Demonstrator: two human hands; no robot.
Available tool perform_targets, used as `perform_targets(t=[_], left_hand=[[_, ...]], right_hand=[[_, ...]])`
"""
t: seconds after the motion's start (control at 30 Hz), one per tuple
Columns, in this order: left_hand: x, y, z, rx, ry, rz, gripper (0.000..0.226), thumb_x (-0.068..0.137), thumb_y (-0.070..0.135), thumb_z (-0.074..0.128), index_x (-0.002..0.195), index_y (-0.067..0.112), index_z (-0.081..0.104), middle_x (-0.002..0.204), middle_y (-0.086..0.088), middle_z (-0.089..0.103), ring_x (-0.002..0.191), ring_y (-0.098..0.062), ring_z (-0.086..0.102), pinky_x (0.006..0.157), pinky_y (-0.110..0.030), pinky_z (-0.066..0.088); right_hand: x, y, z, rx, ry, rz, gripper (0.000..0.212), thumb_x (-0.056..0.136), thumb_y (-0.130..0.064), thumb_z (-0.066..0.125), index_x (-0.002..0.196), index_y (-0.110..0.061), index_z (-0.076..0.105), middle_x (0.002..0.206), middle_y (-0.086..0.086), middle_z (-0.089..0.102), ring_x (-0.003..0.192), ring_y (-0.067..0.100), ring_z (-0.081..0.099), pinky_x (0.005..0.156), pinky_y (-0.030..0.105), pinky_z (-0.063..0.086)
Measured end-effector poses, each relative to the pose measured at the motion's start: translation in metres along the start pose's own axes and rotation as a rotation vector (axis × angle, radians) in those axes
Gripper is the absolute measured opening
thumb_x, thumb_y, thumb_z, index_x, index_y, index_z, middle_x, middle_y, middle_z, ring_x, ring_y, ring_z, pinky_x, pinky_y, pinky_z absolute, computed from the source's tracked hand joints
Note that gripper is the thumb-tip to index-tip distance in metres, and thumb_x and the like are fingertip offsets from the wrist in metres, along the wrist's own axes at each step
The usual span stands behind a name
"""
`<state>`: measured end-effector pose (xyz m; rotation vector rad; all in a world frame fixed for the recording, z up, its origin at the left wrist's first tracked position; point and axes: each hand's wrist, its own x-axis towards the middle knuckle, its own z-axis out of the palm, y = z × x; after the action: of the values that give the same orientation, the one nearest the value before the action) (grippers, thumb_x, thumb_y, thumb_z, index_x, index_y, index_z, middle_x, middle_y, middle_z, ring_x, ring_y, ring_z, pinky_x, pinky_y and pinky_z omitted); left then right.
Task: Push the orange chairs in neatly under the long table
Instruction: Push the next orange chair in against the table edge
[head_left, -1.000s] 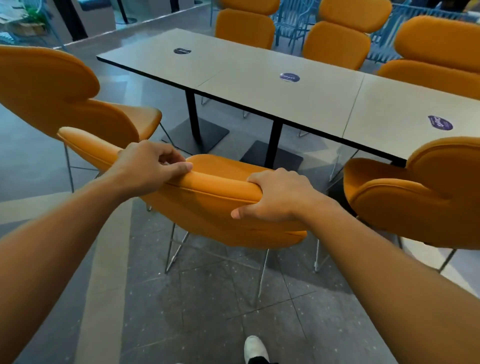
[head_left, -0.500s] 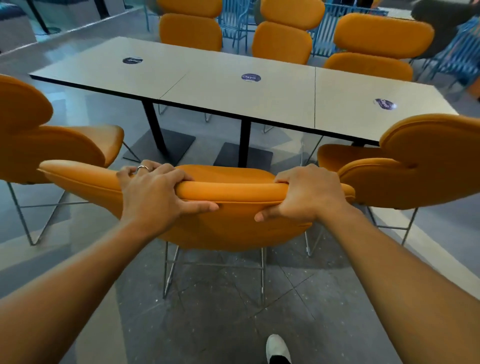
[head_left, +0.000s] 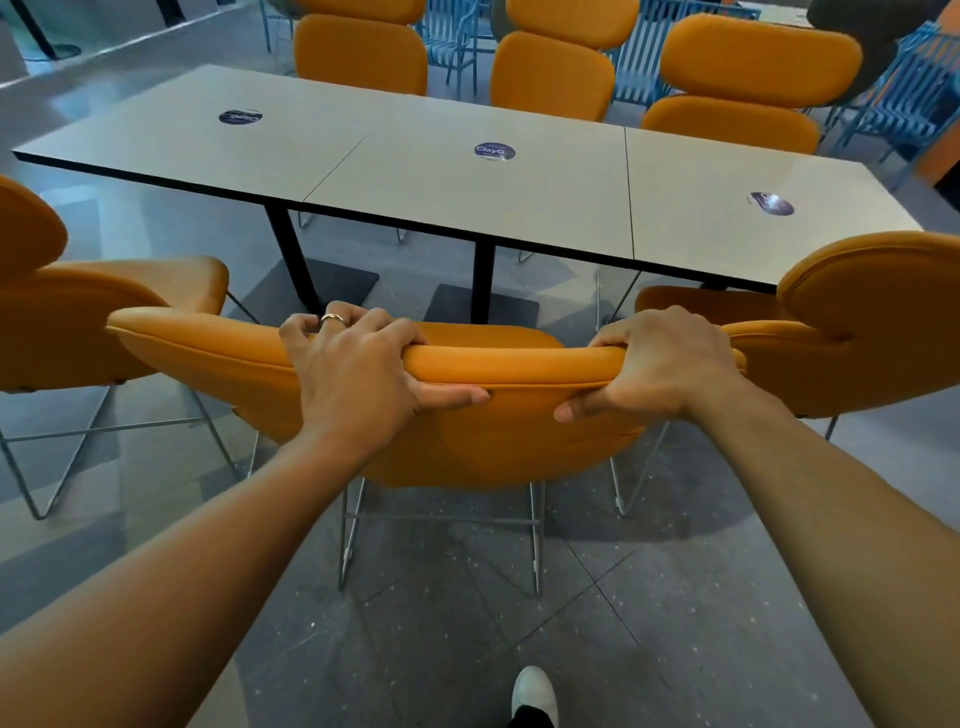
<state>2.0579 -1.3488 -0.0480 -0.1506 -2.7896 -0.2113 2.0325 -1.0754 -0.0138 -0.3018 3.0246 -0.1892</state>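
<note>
The middle orange chair (head_left: 498, 441) stands on the grey floor (head_left: 649, 623) facing the near long edge of the long table (head_left: 415, 182), its seat short of that edge, with a black pedestal base (head_left: 483, 306) showing between them. Both hands grasp the top rim of its backrest. The left hand (head_left: 358, 374) has its fingers (head_left: 384, 325) curled over the rim onto the far side (a ring (head_left: 332, 318) sits on one of them), and its thumb (head_left: 452, 400) lies along the near face just below the seam. The right hand (head_left: 670, 369) clamps the rim near the backrest's right end in the same way, fingers wrapped over the top and thumb pressed beneath, pointing toward the other thumb. The padded rim runs between the two hands. A left orange chair (head_left: 78, 322) and a right orange chair (head_left: 857, 322) flank the held one, each just beside it. Three more orange chairs (head_left: 550, 73) line the table's far side. A white shoe (head_left: 532, 693) shows at the bottom edge.
</note>
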Motion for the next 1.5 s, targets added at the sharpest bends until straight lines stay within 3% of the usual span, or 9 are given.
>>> perform_targets(t=[0.17,0.43,0.7,0.8,0.97,1.13,1.27,1.4,1.5], left_hand=[[0.039,-0.004,0.012,0.004,-0.017,0.021,0.096,0.055,0.102,0.021,0.102,0.032,0.068,0.102,0.000,0.068,0.110,-0.033,0.053,0.094,-0.050,0.028],[0.092,-0.005,0.028,-0.020,-0.040,0.051,0.098,0.053,0.102,0.018,0.102,0.033,0.066,0.106,-0.001,0.068,0.114,-0.035,0.051,0.097,-0.053,0.027],[0.148,0.000,0.051,-0.034,-0.053,0.079,0.093,0.054,0.102,0.020,0.101,0.035,0.065,0.107,0.001,0.067,0.114,-0.033,0.051,0.097,-0.052,0.026],[0.170,0.007,0.057,-0.031,-0.060,0.079,0.095,0.054,0.102,0.018,0.103,0.034,0.065,0.107,0.001,0.066,0.112,-0.033,0.051,0.097,-0.052,0.027],[0.188,0.044,0.070,-0.022,-0.056,0.057,0.095,0.056,0.102,0.022,0.101,0.031,0.066,0.104,0.001,0.065,0.111,-0.030,0.051,0.097,-0.052,0.028],[0.208,0.085,0.080,-0.024,-0.067,0.020,0.094,0.055,0.101,0.028,0.104,0.029,0.064,0.108,0.000,0.065,0.111,-0.031,0.052,0.097,-0.054,0.030],[0.215,0.103,0.087,-0.015,-0.052,-0.004,0.092,0.056,0.101,0.032,0.104,0.030,0.064,0.110,0.000,0.065,0.111,-0.031,0.053,0.095,-0.052,0.030],[0.215,0.113,0.088,-0.001,-0.072,-0.031,0.091,0.055,0.101,0.030,0.104,0.031,0.063,0.110,0.000,0.065,0.110,-0.029,0.054,0.095,-0.051,0.032],[0.209,0.110,0.086,-0.014,-0.089,-0.016,0.086,0.059,0.098,0.034,0.108,0.033,0.061,0.113,0.001,0.064,0.113,-0.028,0.053,0.097,-0.051,0.031]], right_hand=[[0.033,0.010,-0.001,-0.016,0.018,0.037,0.097,0.036,-0.102,0.044,0.107,-0.041,0.070,0.088,-0.010,0.067,0.087,0.018,0.060,0.073,0.034,0.050],[0.074,0.025,-0.006,-0.017,0.034,0.059,0.084,0.047,-0.098,0.054,0.106,-0.040,0.069,0.088,-0.010,0.066,0.085,0.016,0.057,0.071,0.031,0.046],[0.120,0.049,-0.013,-0.003,0.037,0.091,0.084,0.046,-0.098,0.057,0.107,-0.043,0.069,0.094,-0.011,0.068,0.088,0.016,0.058,0.068,0.029,0.045],[0.140,0.059,-0.018,0.001,0.026,0.108,0.083,0.041,-0.099,0.053,0.103,-0.045,0.067,0.094,-0.013,0.066,0.090,0.016,0.057,0.071,0.031,0.043],[0.160,0.096,-0.033,0.007,-0.057,0.175,0.086,0.040,-0.092,0.064,0.111,-0.044,0.068,0.098,-0.011,0.066,0.095,0.017,0.055,0.076,0.034,0.043],[0.177,0.134,-0.042,0.042,-0.039,0.199,0.079,0.041,-0.086,0.075,0.108,-0.044,0.070,0.098,-0.007,0.072,0.095,0.022,0.059,0.083,0.042,0.050],[0.189,0.154,-0.045,0.055,-0.062,0.180,0.081,0.035,-0.090,0.063,0.105,-0.050,0.067,0.099,-0.011,0.070,0.097,0.021,0.059,0.086,0.045,0.051],[0.188,0.151,-0.048,-0.018,-0.153,0.134,0.081,0.046,-0.083,0.069,0.119,-0.050,0.059,0.112,-0.010,0.067,0.105,0.021,0.057,0.091,0.043,0.042],[0.185,0.121,-0.035,-0.121,-0.106,0.053,0.085,0.053,-0.091,0.064,0.125,-0.047,0.053,0.113,-0.011,0.065,0.109,0.020,0.057,0.099,0.047,0.035]])
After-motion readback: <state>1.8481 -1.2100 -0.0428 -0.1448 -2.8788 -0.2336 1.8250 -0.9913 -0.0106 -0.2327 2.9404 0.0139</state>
